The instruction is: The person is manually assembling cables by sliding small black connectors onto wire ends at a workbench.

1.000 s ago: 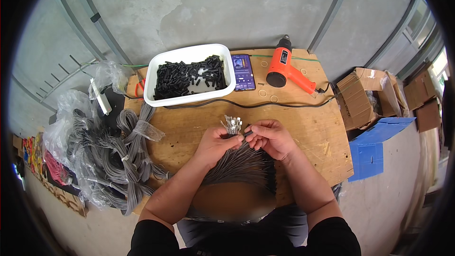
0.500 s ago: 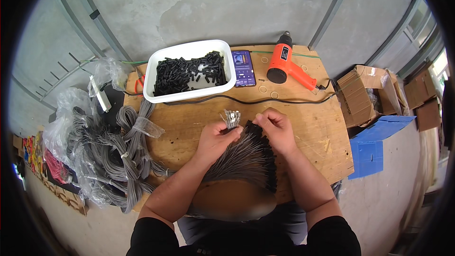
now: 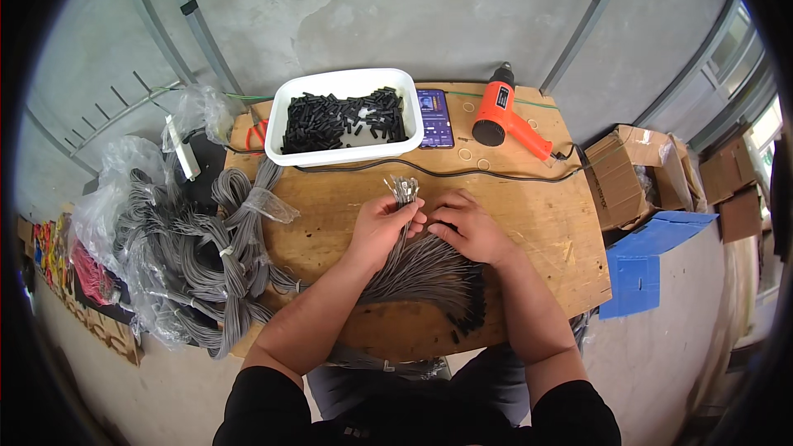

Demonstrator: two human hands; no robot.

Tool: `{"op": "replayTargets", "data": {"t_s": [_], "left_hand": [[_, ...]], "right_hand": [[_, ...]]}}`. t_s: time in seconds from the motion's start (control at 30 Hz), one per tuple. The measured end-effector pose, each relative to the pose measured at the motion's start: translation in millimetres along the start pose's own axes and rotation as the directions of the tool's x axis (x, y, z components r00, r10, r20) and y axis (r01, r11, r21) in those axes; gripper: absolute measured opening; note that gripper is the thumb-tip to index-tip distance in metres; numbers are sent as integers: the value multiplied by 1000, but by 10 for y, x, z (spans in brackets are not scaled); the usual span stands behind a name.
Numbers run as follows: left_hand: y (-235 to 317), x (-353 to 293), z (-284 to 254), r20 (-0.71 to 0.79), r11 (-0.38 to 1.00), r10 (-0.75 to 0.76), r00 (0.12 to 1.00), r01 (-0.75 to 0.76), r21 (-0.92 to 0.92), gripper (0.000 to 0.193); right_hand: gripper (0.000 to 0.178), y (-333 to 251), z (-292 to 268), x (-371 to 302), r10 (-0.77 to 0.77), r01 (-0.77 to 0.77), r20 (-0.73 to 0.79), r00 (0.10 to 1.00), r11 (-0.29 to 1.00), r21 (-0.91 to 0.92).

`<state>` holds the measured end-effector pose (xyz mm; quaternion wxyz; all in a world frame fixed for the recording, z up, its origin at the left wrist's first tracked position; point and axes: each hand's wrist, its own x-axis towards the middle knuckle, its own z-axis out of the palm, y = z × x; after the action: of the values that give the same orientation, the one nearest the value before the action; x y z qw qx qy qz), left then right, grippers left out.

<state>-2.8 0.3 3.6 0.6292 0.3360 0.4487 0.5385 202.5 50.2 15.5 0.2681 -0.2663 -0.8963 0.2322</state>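
A bundle of thin grey wires [image 3: 409,268] lies on the wooden table in front of me, fanning toward the lower right. My left hand [image 3: 382,227] is closed round its upper end, and bare silver metal terminals [image 3: 404,188] stick up above the thumb. Black sleeves [image 3: 472,301] cover the far ends of the wires at lower right. Just right of the left hand, my right hand [image 3: 469,230] hovers over the wires, fingers loosely curled with thumb and forefinger apart. I see nothing held in it; whether its fingertips touch the wires is unclear.
Behind my hands stand a white tub [image 3: 417,128] of short black tubes, a phone [image 3: 435,120] and an orange heat gun [image 3: 516,120]. A black cord [image 3: 396,163] crosses the table. Coiled grey wires [image 3: 219,268] fill the left side. Cardboard boxes [image 3: 615,177] sit at right.
My right hand has shifted slightly left and its pinch at the black-sleeved ends has loosened. Those ends have dropped down onto the table.
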Motion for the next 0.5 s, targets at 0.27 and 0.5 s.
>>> {"op": "replayTargets", "data": {"t_s": [0.27, 0.5], "left_hand": [[-7, -5, -35, 28, 998, 5, 1000, -3, -69, 18], [-58, 4, 6, 42, 999, 35, 999, -33, -36, 8]], "right_hand": [[17, -125, -100, -64, 75, -65, 96, 993, 992, -104], [16, -357, -283, 289, 142, -146, -214, 966, 989, -3]]}}
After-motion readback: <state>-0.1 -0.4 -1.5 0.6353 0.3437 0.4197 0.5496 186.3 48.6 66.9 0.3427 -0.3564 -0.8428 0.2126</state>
